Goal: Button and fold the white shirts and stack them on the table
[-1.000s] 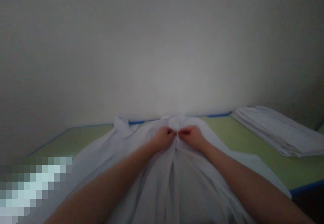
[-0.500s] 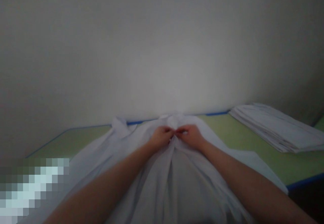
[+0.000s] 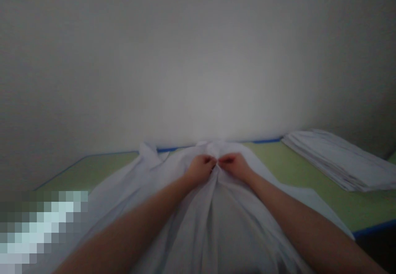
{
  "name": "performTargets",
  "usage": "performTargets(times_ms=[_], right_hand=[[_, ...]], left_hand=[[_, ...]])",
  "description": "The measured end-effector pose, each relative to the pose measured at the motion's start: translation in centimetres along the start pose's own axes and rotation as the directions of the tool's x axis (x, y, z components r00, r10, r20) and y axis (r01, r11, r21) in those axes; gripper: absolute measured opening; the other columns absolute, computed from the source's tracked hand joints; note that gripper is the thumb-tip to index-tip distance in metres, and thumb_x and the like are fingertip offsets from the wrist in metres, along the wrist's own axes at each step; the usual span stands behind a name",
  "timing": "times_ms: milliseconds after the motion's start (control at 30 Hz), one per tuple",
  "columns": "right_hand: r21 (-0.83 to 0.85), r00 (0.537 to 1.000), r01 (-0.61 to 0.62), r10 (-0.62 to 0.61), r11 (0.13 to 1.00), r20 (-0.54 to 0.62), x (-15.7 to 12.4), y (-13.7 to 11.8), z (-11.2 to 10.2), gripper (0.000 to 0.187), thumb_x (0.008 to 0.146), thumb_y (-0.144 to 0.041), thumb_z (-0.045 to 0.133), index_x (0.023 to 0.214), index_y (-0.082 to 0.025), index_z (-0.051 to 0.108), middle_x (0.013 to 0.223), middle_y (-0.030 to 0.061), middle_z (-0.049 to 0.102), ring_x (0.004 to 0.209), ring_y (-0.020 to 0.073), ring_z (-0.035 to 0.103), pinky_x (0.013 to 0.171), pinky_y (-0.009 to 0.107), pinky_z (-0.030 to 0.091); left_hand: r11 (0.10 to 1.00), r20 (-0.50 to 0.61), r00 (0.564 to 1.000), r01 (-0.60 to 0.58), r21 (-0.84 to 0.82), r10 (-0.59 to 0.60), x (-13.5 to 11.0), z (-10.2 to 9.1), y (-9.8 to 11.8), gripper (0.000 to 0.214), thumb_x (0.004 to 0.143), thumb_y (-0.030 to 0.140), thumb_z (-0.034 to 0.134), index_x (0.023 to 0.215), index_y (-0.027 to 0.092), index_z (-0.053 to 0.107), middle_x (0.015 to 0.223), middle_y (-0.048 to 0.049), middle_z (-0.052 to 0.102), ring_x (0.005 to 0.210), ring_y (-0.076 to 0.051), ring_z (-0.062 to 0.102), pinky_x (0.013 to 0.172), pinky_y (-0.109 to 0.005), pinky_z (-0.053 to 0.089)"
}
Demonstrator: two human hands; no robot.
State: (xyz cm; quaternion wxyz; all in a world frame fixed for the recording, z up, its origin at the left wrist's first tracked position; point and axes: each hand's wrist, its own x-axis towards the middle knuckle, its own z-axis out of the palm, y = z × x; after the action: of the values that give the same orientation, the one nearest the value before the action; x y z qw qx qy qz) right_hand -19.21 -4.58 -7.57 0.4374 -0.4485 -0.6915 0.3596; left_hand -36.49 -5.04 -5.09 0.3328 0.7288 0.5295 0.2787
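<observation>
A white cloth garment, likely a coat or shirt, lies spread over the table with its lower part hanging toward me. My left hand is closed in a pinch on the garment's front edge near its upper end. Almost touching it, my right hand pinches the opposite edge, thumb and fingers pressed together. Folds run down from the spot between the two hands. The image is dim and blurred, so any button between the fingertips cannot be made out.
The green table top has a blue edge. A flat stack of folded white cloth lies at the back right. Behind the table rises a plain grey wall. A pixelated patch covers the lower left corner.
Both hands stay at the same place on the garment, the fingertips shifting slightly. The whole view has moved a little, with the stack appearing slightly further right and lower.
</observation>
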Motion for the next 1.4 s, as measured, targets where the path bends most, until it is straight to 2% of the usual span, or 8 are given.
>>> performTargets(times_ms=[133,267,400,500,600,900,1200,1400], right_hand=[[-0.032,0.999,0.008,-0.009,0.999,-0.035,-0.1,-0.7,0.0,0.021,0.071,-0.031,0.063,0.082,-0.015,0.071,0.082,0.0071,0.070,0.073,0.0172,0.063,0.072,0.030,0.050],[-0.068,0.999,0.007,-0.010,0.998,-0.046,-0.2,-1.2,0.0,0.019,0.072,-0.030,0.062,0.082,-0.016,0.071,0.082,0.0072,0.070,0.074,0.0176,0.063,0.073,0.031,0.050],[-0.048,0.998,0.019,-0.022,0.999,-0.060,-0.2,-1.1,0.1,0.019,0.072,-0.030,0.062,0.081,-0.015,0.071,0.081,0.0072,0.070,0.073,0.0173,0.064,0.072,0.030,0.050],[-0.036,0.998,0.034,-0.036,0.999,-0.045,-0.2,-0.8,0.1,0.020,0.072,-0.031,0.062,0.082,-0.015,0.071,0.081,0.0073,0.070,0.072,0.0171,0.064,0.072,0.030,0.050],[-0.041,0.999,0.033,-0.034,0.999,-0.034,-0.1,-0.4,0.1,0.022,0.072,-0.032,0.063,0.084,-0.016,0.071,0.083,0.0072,0.070,0.074,0.0175,0.064,0.073,0.030,0.050],[-0.098,0.999,0.044,-0.041,0.994,0.032,0.0,0.2,0.0,0.025,0.071,-0.036,0.064,0.086,-0.018,0.072,0.085,0.0058,0.070,0.076,0.0183,0.064,0.075,0.032,0.050],[-0.162,0.987,0.157,-0.147,0.974,0.069,-0.2,-0.1,-0.4,0.023,0.074,-0.036,0.061,0.086,-0.020,0.072,0.086,0.0049,0.070,0.081,0.0186,0.064,0.076,0.029,0.048],[-0.177,0.982,0.189,-0.183,0.966,0.051,-0.2,-0.3,-0.8,0.023,0.074,-0.036,0.061,0.087,-0.021,0.072,0.087,0.0048,0.070,0.081,0.0183,0.064,0.077,0.029,0.048]], left_hand=[[0.998,-0.044,0.999,-0.014,0.055,0.017,-0.2,-0.3,0.4,0.039,0.079,0.049,0.042,0.070,0.017,0.064,0.060,-0.0009,0.058,0.057,-0.013,0.050,0.052,-0.023,0.033],[0.997,-0.075,0.994,0.073,-0.026,-0.075,-0.5,-0.3,0.4,0.042,0.077,0.053,0.046,0.075,0.017,0.066,0.063,-0.0025,0.062,0.057,-0.014,0.051,0.051,-0.023,0.034],[0.989,-0.017,0.991,0.132,-0.068,-0.133,-0.3,-0.3,0.2,0.042,0.075,0.054,0.048,0.070,0.016,0.064,0.056,-0.0019,0.059,0.053,-0.013,0.050,0.049,-0.023,0.034],[0.980,0.050,0.989,0.146,-0.136,-0.141,-0.1,-0.2,0.1,0.039,0.076,0.052,0.048,0.069,0.015,0.062,0.059,-0.0016,0.059,0.053,-0.012,0.051,0.049,-0.022,0.036],[0.976,0.078,0.990,0.132,-0.173,-0.120,0.0,0.0,0.0,0.037,0.078,0.048,0.046,0.076,0.015,0.062,0.065,-0.0026,0.061,0.055,-0.012,0.053,0.050,-0.022,0.037],[0.999,-0.012,0.999,0.031,0.020,-0.030,-0.3,0.2,0.3,0.032,0.080,0.041,0.045,0.074,0.015,0.064,0.063,-0.0039,0.061,0.061,-0.015,0.053,0.054,-0.024,0.037],[0.999,-0.019,0.999,0.036,-0.026,-0.037,0.0,0.7,-0.7,0.037,0.079,0.046,0.046,0.078,0.014,0.065,0.065,-0.0034,0.062,0.060,-0.014,0.054,0.054,-0.023,0.037],[0.993,-0.054,0.997,0.045,-0.111,-0.051,0.2,1.1,-1.5,0.037,0.079,0.047,0.047,0.081,0.014,0.064,0.067,-0.0042,0.063,0.058,-0.013,0.055,0.052,-0.023,0.037]])
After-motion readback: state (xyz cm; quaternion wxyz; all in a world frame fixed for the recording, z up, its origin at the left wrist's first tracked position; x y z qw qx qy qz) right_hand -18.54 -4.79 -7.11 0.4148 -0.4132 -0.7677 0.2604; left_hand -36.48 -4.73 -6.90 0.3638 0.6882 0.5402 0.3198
